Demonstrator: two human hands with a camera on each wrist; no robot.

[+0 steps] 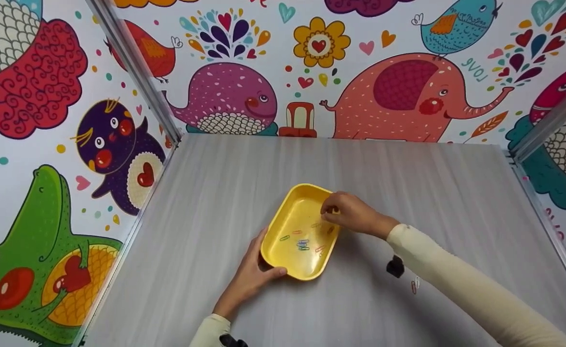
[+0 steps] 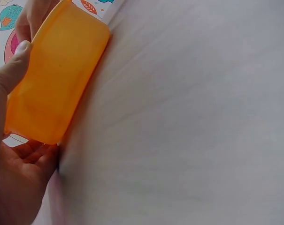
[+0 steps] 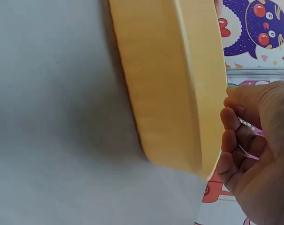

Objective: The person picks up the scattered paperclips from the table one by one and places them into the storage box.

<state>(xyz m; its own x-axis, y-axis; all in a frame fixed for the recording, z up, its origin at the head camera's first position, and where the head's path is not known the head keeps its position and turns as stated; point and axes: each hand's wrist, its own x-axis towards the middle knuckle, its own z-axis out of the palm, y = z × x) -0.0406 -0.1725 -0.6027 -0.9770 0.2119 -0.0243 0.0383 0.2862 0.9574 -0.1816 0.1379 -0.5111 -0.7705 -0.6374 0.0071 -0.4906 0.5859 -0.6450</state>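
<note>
A yellow plastic tray (image 1: pixel 307 208) stands on the table in the head view, with several coloured paper clips inside, including a green paper clip (image 1: pixel 284 238) and a cluster of bluish paper clips (image 1: pixel 303 244). My left hand (image 1: pixel 253 273) grips its near left corner, thumb over the rim and fingers along the outer wall. Over the tray's far right edge is my right hand (image 1: pixel 355 212), its fingers curled inward. From the right wrist, the thumb and fingertips (image 3: pixel 229 137) show just past the rim, with nothing visible between them.
A red paper clip (image 1: pixel 413 287) and a whitish paper clip (image 1: pixel 418 282) lie on the grey table (image 1: pixel 225 193), right of the tray near my right forearm. Printed cartoon panels (image 1: pixel 234 96) with metal corner posts (image 1: pixel 136 67) enclose the table. Black wrist mounts (image 1: pixel 395 266) sit by my sleeves.
</note>
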